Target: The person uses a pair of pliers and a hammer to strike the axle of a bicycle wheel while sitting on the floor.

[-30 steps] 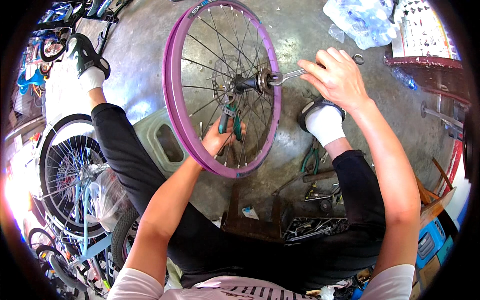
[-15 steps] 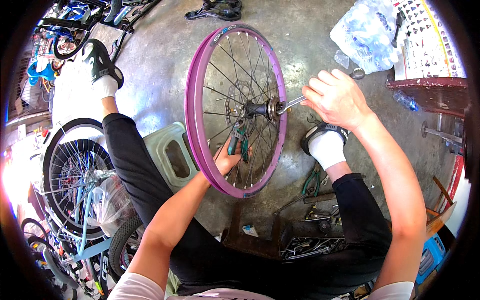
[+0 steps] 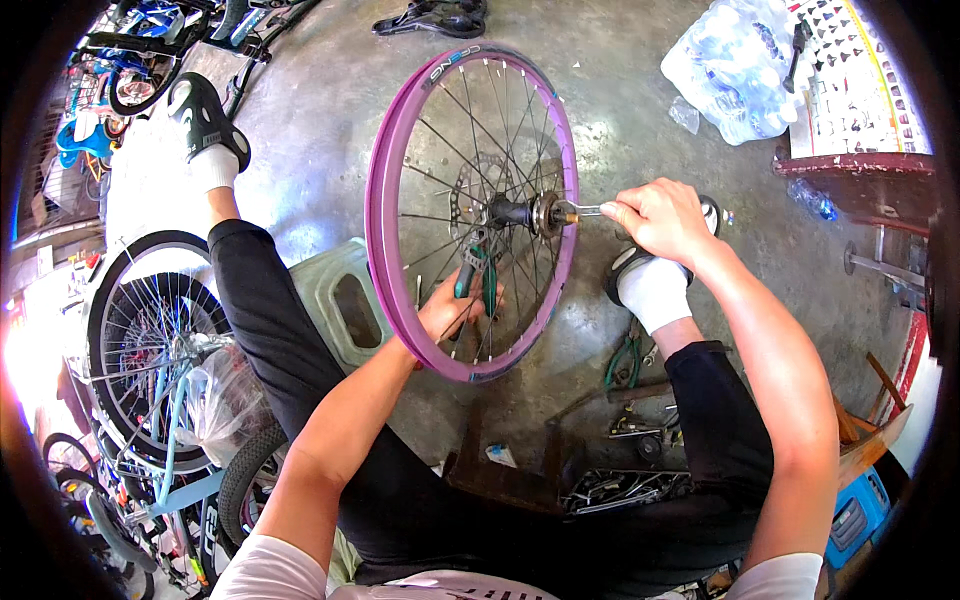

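Observation:
A purple bicycle wheel (image 3: 391, 260) with a brake disc (image 3: 464, 190) is held upright between my legs. My left hand (image 3: 450, 310) grips green-and-black handled pliers (image 3: 483, 282) behind the spokes, their jaws near the left end of the black hub (image 3: 510, 211). My right hand (image 3: 660, 218) holds a silver wrench (image 3: 589, 210) at the axle end on the hub's right side, beside a metal ring (image 3: 545, 214). The tips of the pliers and some of my left fingers are partly hidden by the hub and spokes.
A pale green stool (image 3: 315, 275) stands left of the wheel. Bicycles (image 3: 150, 390) fill the left side. Loose pliers (image 3: 628, 362), a toolbox (image 3: 620, 492), a black saddle (image 3: 430, 20), bagged bottles (image 3: 728, 65) and a dark red wooden edge (image 3: 855, 170) lie around.
Over the last half second my right hand and the wrench have swung downward, leaving the wrench more level. Compared with a second ago, the wheel sits farther right in view.

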{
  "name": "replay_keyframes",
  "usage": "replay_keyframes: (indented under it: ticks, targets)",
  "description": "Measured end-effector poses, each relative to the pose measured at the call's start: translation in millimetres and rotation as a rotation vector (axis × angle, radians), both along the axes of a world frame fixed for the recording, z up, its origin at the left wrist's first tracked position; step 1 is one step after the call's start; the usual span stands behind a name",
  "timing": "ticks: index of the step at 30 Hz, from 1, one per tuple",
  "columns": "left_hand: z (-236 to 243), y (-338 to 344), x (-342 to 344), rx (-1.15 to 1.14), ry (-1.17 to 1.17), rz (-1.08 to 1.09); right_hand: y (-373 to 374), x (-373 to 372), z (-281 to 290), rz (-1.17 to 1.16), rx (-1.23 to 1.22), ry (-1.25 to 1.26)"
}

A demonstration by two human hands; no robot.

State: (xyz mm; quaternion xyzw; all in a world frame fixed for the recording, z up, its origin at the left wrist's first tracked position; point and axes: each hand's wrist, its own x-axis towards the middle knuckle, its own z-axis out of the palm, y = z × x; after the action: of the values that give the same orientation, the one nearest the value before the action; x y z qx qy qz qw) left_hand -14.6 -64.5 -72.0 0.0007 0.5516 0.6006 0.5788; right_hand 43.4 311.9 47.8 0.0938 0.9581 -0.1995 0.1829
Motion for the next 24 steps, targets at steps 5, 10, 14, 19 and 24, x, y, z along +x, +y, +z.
replay_keyframes:
  ticks: [5, 10, 14, 19, 24]
  targets:
    - [21.1, 15.2, -4.4, -0.03, 0.08, -0.085, 6.1, 16.6, -32.5, -0.499, -0.85, -0.393]
    - [34.7, 20.3, -12.0, -0.083, 0.085, -0.107, -22.0, 30.0, -42.2, -0.896, -1.357, -0.732]
    - [51.1, 23.7, -24.9, -0.125, -0.001, -0.065, -37.5, 34.1, -29.0, -0.826, -1.11, -0.385]
    - [66.9, 11.9, -42.8, -0.225, 0.023, -0.081, -51.4, 58.9, -48.9, -0.893, -0.867, 0.011]
    - [97.2, 9.8, -60.3, -0.309, 0.126, -0.103, -45.0, 78.7, -49.8, -0.697, -0.329, 0.212]
